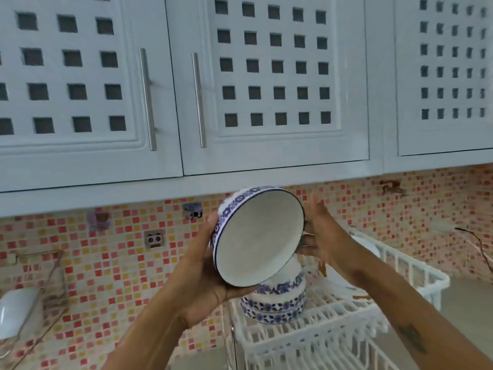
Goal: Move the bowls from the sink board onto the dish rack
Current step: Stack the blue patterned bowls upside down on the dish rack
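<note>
A white bowl with a blue flower band (257, 237) is held up on its side, its inside facing me, above the white dish rack (322, 335). My left hand (205, 273) cups it from below and behind. My right hand (324, 237) presses against its right rim with fingers spread. Under it, upturned blue-and-white bowls (274, 303) are stacked on the rack's left part. The sink board is out of view.
White cabinet doors with steel handles (198, 100) hang just above the hands. A mosaic-tiled wall runs behind. A white plate (369, 247) stands at the rack's back right. A glass shelf holding a white object (18, 311) is at the left.
</note>
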A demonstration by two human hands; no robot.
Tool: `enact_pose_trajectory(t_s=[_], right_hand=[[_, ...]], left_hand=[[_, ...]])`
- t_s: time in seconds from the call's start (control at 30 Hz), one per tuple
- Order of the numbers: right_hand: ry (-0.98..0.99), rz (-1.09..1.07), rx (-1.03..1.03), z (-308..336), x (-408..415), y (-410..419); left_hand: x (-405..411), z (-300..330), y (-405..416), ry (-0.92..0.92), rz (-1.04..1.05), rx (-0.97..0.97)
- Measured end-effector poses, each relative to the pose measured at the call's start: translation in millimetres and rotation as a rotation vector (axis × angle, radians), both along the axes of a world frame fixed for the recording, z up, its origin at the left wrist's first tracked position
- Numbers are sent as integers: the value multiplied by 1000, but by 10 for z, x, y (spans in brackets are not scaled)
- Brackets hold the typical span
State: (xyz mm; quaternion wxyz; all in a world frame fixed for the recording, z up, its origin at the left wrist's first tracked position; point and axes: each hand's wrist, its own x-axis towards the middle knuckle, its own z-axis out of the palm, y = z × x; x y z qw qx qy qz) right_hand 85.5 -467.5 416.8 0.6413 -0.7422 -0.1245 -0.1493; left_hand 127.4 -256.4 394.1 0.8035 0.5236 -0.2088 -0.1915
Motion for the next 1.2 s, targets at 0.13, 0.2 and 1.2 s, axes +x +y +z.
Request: enact_pose_trajectory(t_s=[0.13, 0.2, 1.2], right_hand=[[221, 121, -30, 3, 233, -320], [252, 127, 32, 7, 341, -364], [517, -85, -82, -757, 1182, -476]], left_hand=[[-68, 34, -229, -310, 262, 188], [-52, -5, -373, -470, 399, 250], [436, -567, -780, -775, 590, 1104]])
